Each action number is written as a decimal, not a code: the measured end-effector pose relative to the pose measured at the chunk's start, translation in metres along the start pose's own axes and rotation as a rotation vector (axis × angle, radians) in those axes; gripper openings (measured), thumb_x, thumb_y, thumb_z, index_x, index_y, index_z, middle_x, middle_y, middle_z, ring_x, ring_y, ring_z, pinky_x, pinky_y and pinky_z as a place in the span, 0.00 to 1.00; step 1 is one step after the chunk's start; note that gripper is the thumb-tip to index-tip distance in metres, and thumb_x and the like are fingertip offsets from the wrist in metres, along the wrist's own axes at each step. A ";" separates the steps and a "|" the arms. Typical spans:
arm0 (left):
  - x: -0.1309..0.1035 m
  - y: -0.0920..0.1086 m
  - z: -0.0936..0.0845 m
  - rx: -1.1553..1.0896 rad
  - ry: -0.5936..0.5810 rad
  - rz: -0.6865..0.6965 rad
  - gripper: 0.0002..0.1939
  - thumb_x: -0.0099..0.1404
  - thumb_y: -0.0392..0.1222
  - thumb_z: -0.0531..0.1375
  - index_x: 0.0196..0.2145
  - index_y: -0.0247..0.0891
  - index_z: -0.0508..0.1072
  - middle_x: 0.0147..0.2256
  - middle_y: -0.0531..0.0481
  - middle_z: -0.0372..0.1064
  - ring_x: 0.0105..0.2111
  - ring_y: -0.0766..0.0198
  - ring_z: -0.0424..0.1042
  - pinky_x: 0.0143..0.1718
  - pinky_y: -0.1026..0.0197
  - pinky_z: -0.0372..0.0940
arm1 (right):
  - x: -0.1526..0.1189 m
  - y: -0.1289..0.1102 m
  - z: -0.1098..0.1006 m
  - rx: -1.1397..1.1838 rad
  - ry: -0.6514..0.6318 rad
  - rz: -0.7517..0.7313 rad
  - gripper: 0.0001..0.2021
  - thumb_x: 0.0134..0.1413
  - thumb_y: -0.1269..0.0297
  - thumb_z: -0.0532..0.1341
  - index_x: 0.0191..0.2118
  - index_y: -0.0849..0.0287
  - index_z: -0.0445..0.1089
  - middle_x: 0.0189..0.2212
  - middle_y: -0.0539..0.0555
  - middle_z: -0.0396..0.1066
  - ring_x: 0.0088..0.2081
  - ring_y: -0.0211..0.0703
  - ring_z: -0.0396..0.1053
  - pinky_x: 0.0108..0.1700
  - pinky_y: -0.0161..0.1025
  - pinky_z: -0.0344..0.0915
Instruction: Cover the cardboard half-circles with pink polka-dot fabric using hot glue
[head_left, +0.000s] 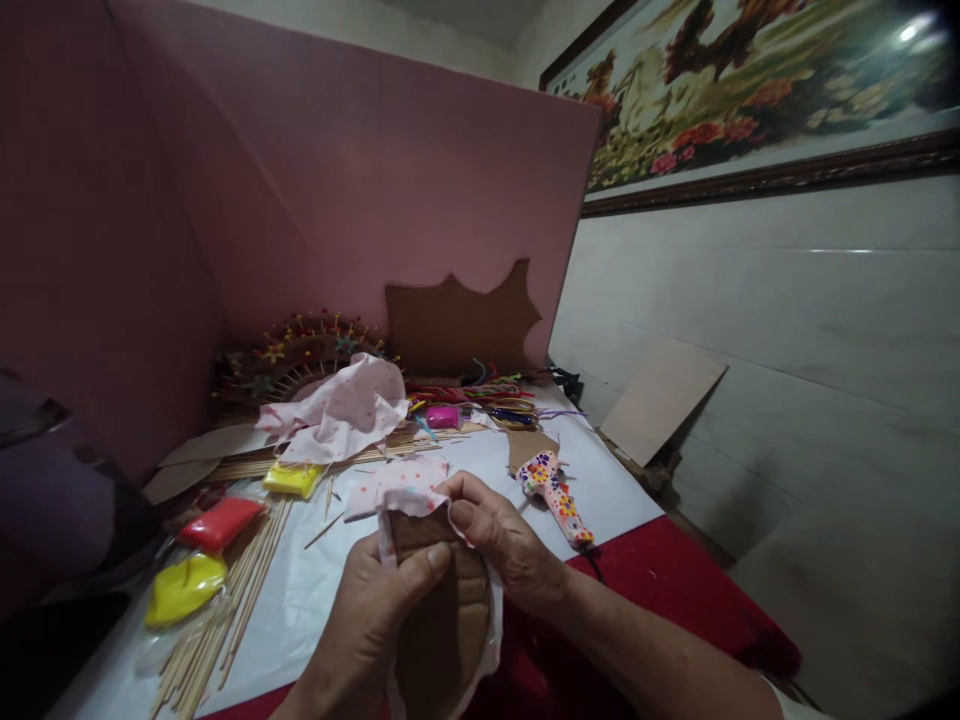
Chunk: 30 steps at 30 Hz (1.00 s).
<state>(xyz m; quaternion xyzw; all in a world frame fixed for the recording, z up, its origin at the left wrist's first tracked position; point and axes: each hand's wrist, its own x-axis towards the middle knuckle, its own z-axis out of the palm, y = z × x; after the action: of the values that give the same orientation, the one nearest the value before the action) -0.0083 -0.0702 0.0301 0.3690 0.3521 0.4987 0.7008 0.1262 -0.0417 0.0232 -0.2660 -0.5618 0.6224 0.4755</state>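
Note:
A brown cardboard piece (pixel 439 640) with pink dotted cloth (pixel 411 500) folded round its edges is held up near the front of the table. My left hand (pixel 382 595) grips its left side, the thumb lying on the cardboard. At the upper right edge, my right hand (pixel 499 540) pinches the cloth between thumb and fingers. Beyond the top of the piece, a dotted cloth part lies over the white sheet. A flower-patterned glue gun (pixel 556 497) rests on the sheet to the right of my right hand.
Thin wooden sticks (pixel 251 560) and red (pixel 223 523) and yellow (pixel 185 590) packets lie at left. Behind are crumpled pink cloth (pixel 349 405), coloured pipe cleaners (pixel 480 390), a magenta packet (pixel 442 416) and a cut cardboard sheet (pixel 461 325). Red cloth (pixel 675 590) covers the right front.

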 end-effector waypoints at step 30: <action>0.013 -0.001 -0.006 -0.040 0.136 0.000 0.11 0.47 0.41 0.68 0.30 0.34 0.76 0.22 0.48 0.76 0.20 0.60 0.73 0.26 0.60 0.67 | 0.008 0.008 -0.005 0.135 0.263 0.012 0.19 0.48 0.48 0.62 0.32 0.62 0.74 0.29 0.52 0.70 0.29 0.37 0.63 0.32 0.33 0.57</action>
<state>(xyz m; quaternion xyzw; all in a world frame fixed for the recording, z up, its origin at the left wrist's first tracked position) -0.0099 -0.0574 0.0246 0.3203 0.3890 0.5294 0.6825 0.1248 -0.0319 0.0163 -0.3160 -0.4498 0.6216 0.5581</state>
